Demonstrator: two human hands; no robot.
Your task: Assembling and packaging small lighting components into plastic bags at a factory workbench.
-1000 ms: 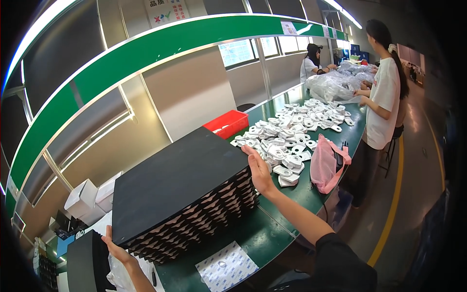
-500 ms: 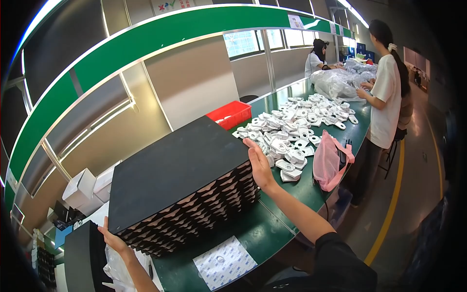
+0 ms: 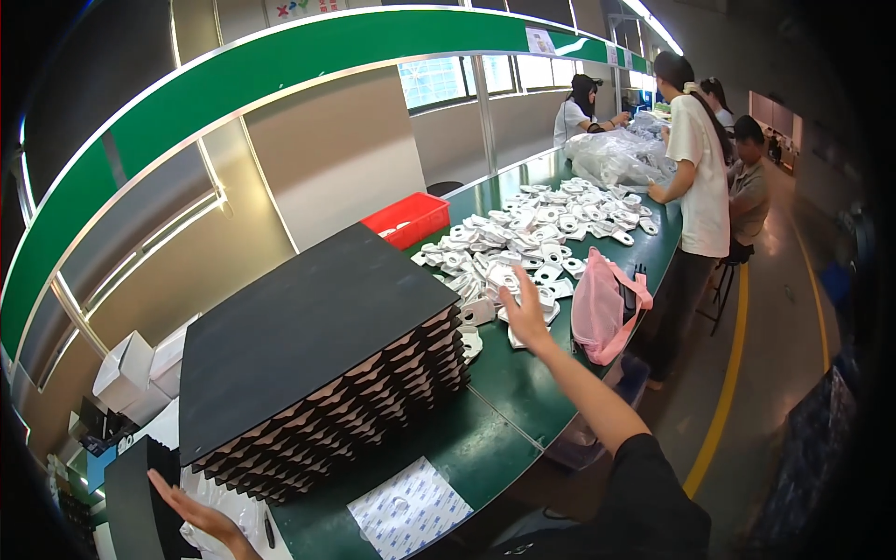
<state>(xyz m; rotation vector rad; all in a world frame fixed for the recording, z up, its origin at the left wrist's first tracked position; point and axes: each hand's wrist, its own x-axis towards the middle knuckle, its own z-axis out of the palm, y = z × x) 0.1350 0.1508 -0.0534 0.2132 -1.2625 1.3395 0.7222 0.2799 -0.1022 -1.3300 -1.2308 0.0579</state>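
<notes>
Flanking the stack of black trays [image 3: 317, 350] on the green counter [image 3: 523, 392], both hands spread wide, empty; left hand [image 3: 201, 513] below-left, right hand [image 3: 525, 313] nearer, just beside it

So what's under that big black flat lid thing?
Under the black sheet sits a stack of dark trays, edges showing. What the trays hold is hidden. Both hands are off it.

A factory assembly line, apparently: long green workbench [image 3: 523, 392] heaped with small white parts [image 3: 532, 238], workers [image 3: 695, 177] alongside.
</notes>
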